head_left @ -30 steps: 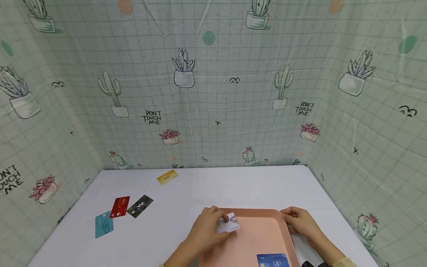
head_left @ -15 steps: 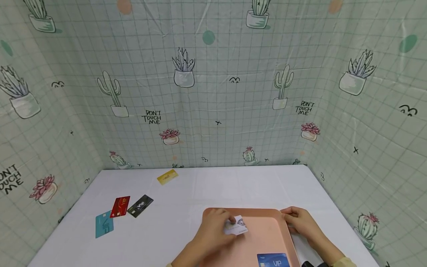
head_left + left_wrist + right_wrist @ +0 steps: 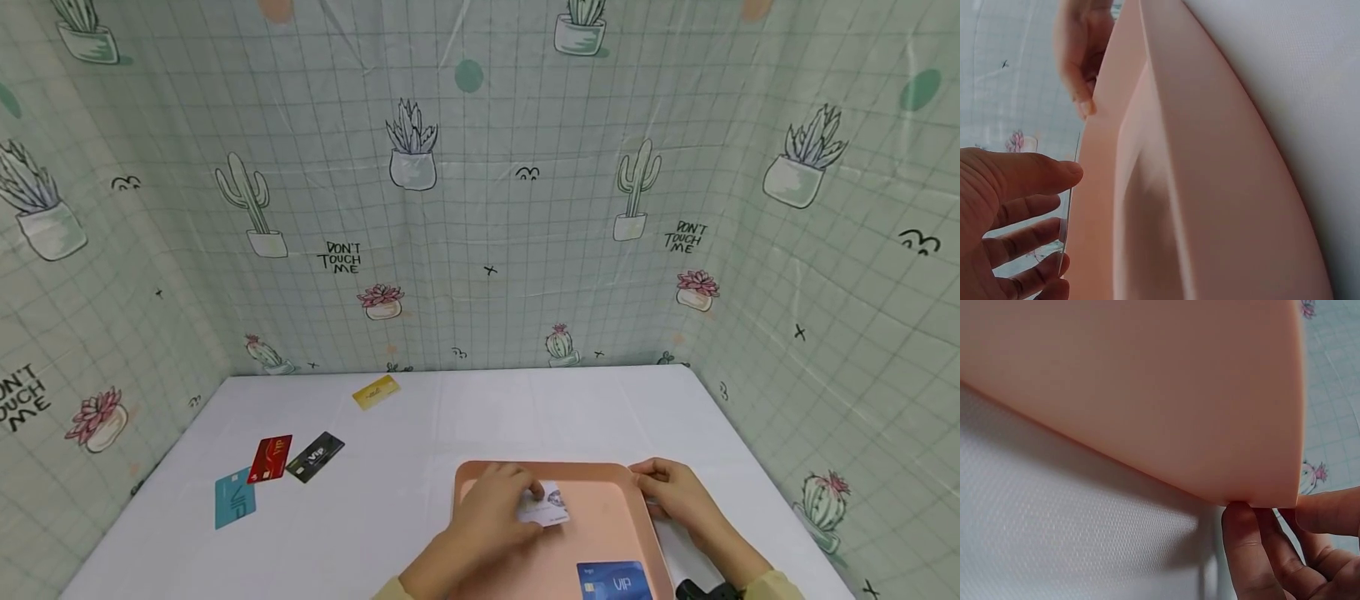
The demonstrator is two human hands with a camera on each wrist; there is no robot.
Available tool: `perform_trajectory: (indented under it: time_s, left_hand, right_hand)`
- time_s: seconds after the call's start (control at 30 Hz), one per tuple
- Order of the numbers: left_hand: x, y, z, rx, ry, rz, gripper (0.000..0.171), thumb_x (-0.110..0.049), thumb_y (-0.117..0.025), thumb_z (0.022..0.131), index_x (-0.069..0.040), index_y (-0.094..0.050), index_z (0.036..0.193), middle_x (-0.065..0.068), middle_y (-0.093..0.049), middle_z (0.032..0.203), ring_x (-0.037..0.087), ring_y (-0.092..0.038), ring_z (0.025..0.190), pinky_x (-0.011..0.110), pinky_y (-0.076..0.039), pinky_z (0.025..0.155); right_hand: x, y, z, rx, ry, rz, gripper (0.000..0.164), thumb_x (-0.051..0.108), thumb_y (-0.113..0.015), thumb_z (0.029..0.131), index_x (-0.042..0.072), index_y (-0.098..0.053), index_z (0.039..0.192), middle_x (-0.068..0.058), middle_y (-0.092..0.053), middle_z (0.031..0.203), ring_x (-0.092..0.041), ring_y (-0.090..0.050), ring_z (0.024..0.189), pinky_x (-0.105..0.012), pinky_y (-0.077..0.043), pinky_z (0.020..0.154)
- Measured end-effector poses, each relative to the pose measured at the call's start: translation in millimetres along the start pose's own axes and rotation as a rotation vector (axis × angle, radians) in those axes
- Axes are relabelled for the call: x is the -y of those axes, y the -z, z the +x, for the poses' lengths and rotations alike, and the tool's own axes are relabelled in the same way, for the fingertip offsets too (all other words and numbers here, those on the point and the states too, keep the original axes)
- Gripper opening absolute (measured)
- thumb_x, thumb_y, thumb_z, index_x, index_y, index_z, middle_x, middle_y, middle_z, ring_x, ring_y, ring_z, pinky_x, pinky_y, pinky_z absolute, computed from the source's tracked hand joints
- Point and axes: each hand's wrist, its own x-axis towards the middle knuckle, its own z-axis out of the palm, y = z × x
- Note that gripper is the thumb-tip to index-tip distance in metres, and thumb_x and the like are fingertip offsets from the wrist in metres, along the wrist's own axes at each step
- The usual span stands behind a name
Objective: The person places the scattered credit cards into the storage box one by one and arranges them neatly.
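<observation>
Between thumb and fingers, my left hand pinches a white card over the back of the pink tray. In the left wrist view the card shows edge-on, between the thumb and fingers of that hand. At the tray's far right corner, my right hand holds the rim. The right wrist view has the thumb of this hand at the rim and a finger against the tray's outer wall. A blue VIP card lies in the tray, near its right side.
On the white table to the left lie a teal card, a red card that overlaps its corner, and a black card. Farther back lies a yellow card. A cactus-print cloth encloses the table's back and sides.
My left hand has carried the white card rightward, farther over the tray. My right hand stays at the tray's corner. The head view has tilted slightly.
</observation>
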Motion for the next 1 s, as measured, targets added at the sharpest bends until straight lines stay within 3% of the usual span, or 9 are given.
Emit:
perform_trajectory:
  time_s: [0.2, 0.4, 0.57, 1.0]
  left_hand:
    - [-7.7, -3.3, 3.5, 0.033, -0.030, 0.021, 0.033, -0.028, -0.091, 0.075, -0.022, -0.073, 0.102, -0.005, -0.070, 0.121, 0.019, -0.059, 0.117, 0.030, -0.051, 0.099]
    - [-17.7, -9.3, 6.2, 0.041, -0.067, 0.026, 0.033, -0.028, -0.091, 0.075, -0.021, -0.074, 0.102, -0.003, -0.070, 0.119, 0.017, -0.059, 0.111, 0.026, -0.052, 0.092]
    - [-25.2, -14.1, 8.2, 0.049, -0.097, 0.063, 0.033, -0.030, -0.091, 0.075, -0.023, -0.074, 0.102, -0.005, -0.070, 0.116, 0.012, -0.058, 0.102, 0.023, -0.051, 0.085]
    - [-34.7, -22.5, 17.3, 0.100, -0.134, 0.116, 0.032, -0.033, -0.089, 0.075, -0.025, -0.074, 0.102, -0.011, -0.068, 0.106, 0.008, -0.055, 0.099, 0.022, -0.049, 0.084]
  right_hand:
    - [0.5, -0.6, -0.5, -0.009, -0.001, 0.007, 0.031, 0.010, -0.060, 0.099, -0.012, -0.064, 0.120, -0.015, -0.075, 0.108, -0.016, -0.072, 0.091, -0.030, -0.061, 0.072]
    - [0.7, 0.3, 0.5, -0.013, -0.005, 0.012, 0.031, 0.010, -0.059, 0.100, -0.012, -0.064, 0.121, -0.014, -0.075, 0.106, -0.016, -0.072, 0.090, -0.031, -0.061, 0.072]
    - [-1.6, -0.1, 0.7, -0.011, -0.002, 0.020, 0.030, 0.009, -0.059, 0.100, -0.012, -0.064, 0.120, -0.014, -0.075, 0.106, -0.015, -0.072, 0.089, -0.030, -0.061, 0.071]
    - [-5.2, -0.6, 1.2, -0.001, 0.017, 0.048, 0.030, 0.008, -0.058, 0.100, -0.014, -0.063, 0.121, -0.014, -0.075, 0.105, -0.015, -0.072, 0.089, -0.030, -0.061, 0.071]
